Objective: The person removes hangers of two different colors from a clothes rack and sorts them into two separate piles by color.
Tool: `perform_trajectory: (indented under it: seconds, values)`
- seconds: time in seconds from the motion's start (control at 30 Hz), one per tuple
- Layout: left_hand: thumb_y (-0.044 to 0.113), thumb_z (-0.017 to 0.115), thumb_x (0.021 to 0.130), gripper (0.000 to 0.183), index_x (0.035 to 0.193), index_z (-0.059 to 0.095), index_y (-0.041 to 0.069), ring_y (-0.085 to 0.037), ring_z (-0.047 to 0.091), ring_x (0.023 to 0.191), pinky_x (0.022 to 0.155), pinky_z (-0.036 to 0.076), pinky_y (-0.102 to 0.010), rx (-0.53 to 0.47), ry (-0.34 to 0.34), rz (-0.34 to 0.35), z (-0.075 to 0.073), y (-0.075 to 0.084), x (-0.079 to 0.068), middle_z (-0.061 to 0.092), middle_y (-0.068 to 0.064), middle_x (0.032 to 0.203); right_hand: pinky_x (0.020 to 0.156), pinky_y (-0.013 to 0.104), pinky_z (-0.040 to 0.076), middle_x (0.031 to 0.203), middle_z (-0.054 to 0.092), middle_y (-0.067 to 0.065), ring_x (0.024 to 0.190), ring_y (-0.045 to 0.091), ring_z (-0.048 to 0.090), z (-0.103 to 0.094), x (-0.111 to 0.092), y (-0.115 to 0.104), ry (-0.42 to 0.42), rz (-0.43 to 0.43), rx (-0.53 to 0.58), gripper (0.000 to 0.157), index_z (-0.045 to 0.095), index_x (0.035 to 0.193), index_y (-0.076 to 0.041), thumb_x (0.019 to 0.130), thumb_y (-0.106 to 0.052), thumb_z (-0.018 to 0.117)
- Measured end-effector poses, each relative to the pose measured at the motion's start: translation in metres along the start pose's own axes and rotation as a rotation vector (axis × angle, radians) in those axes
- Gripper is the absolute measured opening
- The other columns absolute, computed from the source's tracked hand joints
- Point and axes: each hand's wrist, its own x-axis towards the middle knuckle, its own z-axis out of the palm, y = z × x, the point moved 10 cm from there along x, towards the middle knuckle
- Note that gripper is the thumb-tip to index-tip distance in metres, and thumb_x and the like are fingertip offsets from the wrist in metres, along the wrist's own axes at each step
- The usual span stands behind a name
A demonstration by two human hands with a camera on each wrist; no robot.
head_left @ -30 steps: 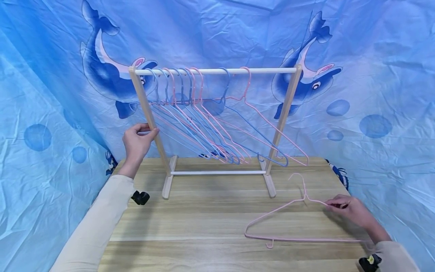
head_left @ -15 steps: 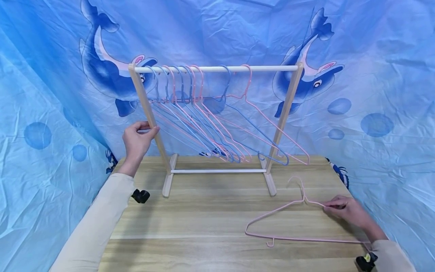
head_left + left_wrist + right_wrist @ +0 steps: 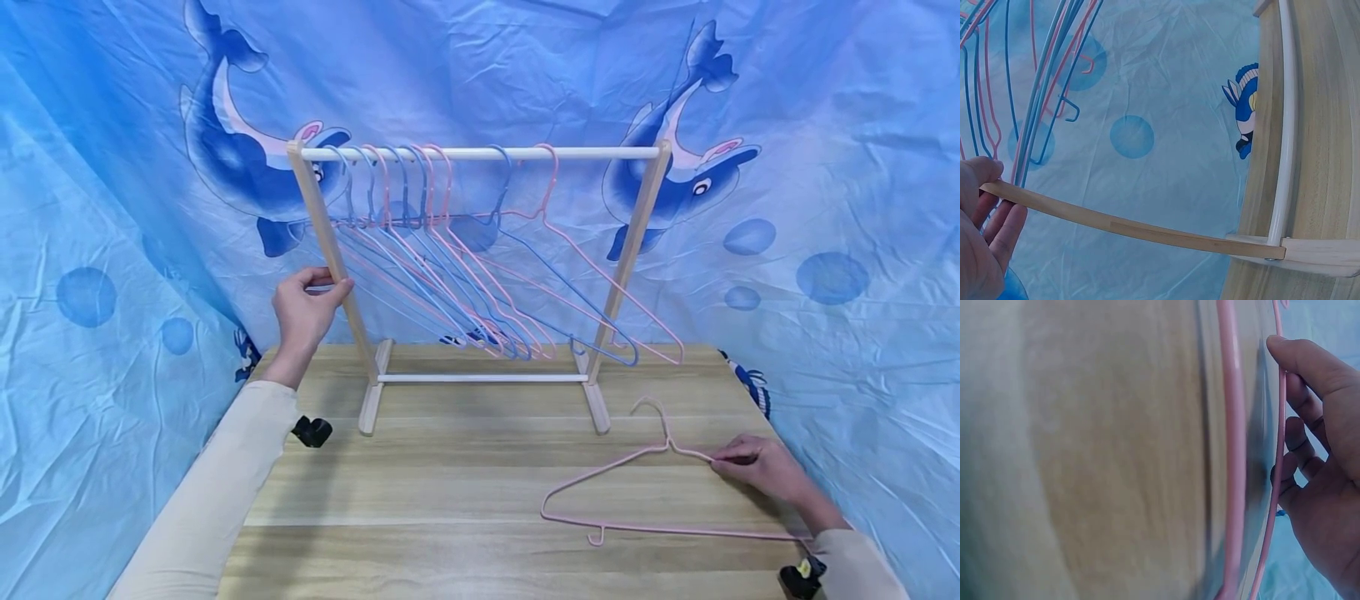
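Observation:
My left hand (image 3: 306,308) grips the left wooden post (image 3: 324,229) of a small clothes rack, thumb on one side and fingers on the other. In the left wrist view the thumb and fingers are round that post (image 3: 1116,224). At the front right, my right hand (image 3: 765,471) pinches the right shoulder of a pink hanger (image 3: 600,477). That hanger's hook points away from me, and its long bottom bar lies low over the table. The right wrist view shows the thumb and fingertips on the pink wire (image 3: 1281,406). Whether the whole hanger touches the table cannot be told.
Several blue and pink hangers bunch at the left of the rack's white top rail (image 3: 600,153). A blue hanger (image 3: 558,275) and a pink hanger (image 3: 592,262) hang farther right. The rack's feet (image 3: 596,408) stand on the wooden table (image 3: 420,500), before a blue dolphin-print curtain (image 3: 525,67).
My right hand has shifted slightly left and down with the pink hanger, whose hook has dropped toward the table. My left hand stays on the post.

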Motion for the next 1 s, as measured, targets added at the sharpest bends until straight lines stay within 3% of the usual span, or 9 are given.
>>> perform_trajectory:
  seconds: [0.27, 0.53, 0.67, 0.8, 1.0]
  values:
    - [0.038, 0.077, 0.092, 0.042, 0.117, 0.074, 0.005, 0.003, 0.064, 0.078, 0.068, 0.052, -0.012, 0.005, -0.012, -0.011, 0.002, 0.001, 0.000, 0.071, -0.014, 0.108, 0.065, 0.010, 0.044, 0.080, 0.071, -0.017, 0.075, -0.004, 0.061, 0.003, -0.004, 0.002, -0.017, 0.059, -0.059, 0.017, 0.084, 0.085, -0.021, 0.077, -0.006, 0.088]
    - [0.033, 0.077, 0.093, 0.037, 0.117, 0.074, 0.005, 0.004, 0.064, 0.077, 0.067, 0.053, -0.012, -0.013, -0.004, -0.036, 0.000, -0.001, 0.000, 0.071, -0.014, 0.108, 0.069, 0.012, 0.046, 0.083, 0.074, -0.008, 0.079, -0.001, 0.063, 0.001, -0.003, 0.005, -0.037, 0.109, 0.005, 0.013, 0.084, 0.091, -0.016, 0.080, -0.010, 0.087]
    - [0.032, 0.077, 0.093, 0.037, 0.117, 0.074, 0.005, 0.005, 0.064, 0.076, 0.068, 0.053, -0.012, -0.018, -0.005, -0.037, 0.000, -0.002, 0.000, 0.071, -0.013, 0.108, 0.066, 0.015, 0.047, 0.085, 0.073, -0.009, 0.078, -0.002, 0.062, -0.006, -0.001, 0.002, -0.021, 0.117, 0.017, 0.015, 0.082, 0.095, -0.011, 0.080, -0.008, 0.087]
    - [0.034, 0.077, 0.092, 0.038, 0.116, 0.074, 0.005, 0.006, 0.064, 0.076, 0.068, 0.053, -0.011, -0.022, -0.007, -0.034, 0.000, -0.002, 0.000, 0.071, -0.013, 0.108, 0.058, 0.019, 0.047, 0.082, 0.070, -0.010, 0.071, 0.001, 0.059, -0.021, 0.007, -0.017, 0.018, 0.074, 0.028, 0.017, 0.080, 0.098, -0.003, 0.081, -0.001, 0.083]
    - [0.038, 0.077, 0.092, 0.042, 0.117, 0.074, 0.005, 0.006, 0.064, 0.077, 0.068, 0.053, -0.011, -0.021, -0.012, -0.032, 0.000, -0.001, 0.000, 0.071, -0.013, 0.108, 0.057, 0.019, 0.049, 0.084, 0.069, -0.012, 0.072, 0.001, 0.060, -0.050, 0.030, -0.051, 0.036, 0.054, -0.027, 0.017, 0.080, 0.103, -0.009, 0.086, -0.004, 0.080]
